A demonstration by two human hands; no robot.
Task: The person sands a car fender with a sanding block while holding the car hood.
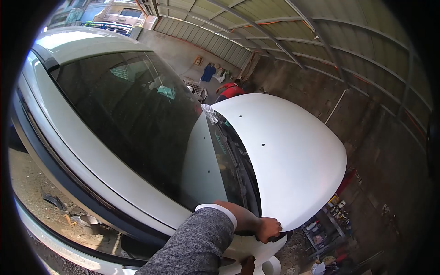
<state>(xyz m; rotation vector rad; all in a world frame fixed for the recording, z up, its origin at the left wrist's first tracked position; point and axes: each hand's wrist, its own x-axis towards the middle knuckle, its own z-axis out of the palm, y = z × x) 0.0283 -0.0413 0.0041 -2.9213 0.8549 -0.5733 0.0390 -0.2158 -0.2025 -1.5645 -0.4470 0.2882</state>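
My left hand [268, 229], at the end of a grey sleeve with a white cuff, is closed at the near rear corner of a white car hood [298, 156]. Its fingers are curled at the edge of the panel. The hood is raised, with two small dark spots on its surface. Lower down, my right hand [248, 265] shows only in part, dark and close to the white fender [243, 247]; its fingers are hard to make out. Left of the hood lies the dark windshield [128, 96], reflecting the white panel. A whitish cloth [210, 113] sits at the far windshield corner.
A person in a red top [232, 90] bends beyond the hood. A metal rack [323, 229] holding bottles and tools stands at the lower right. A bucket [88, 222] is on the ground, lower left. Clothes [208, 72] hang on the back wall.
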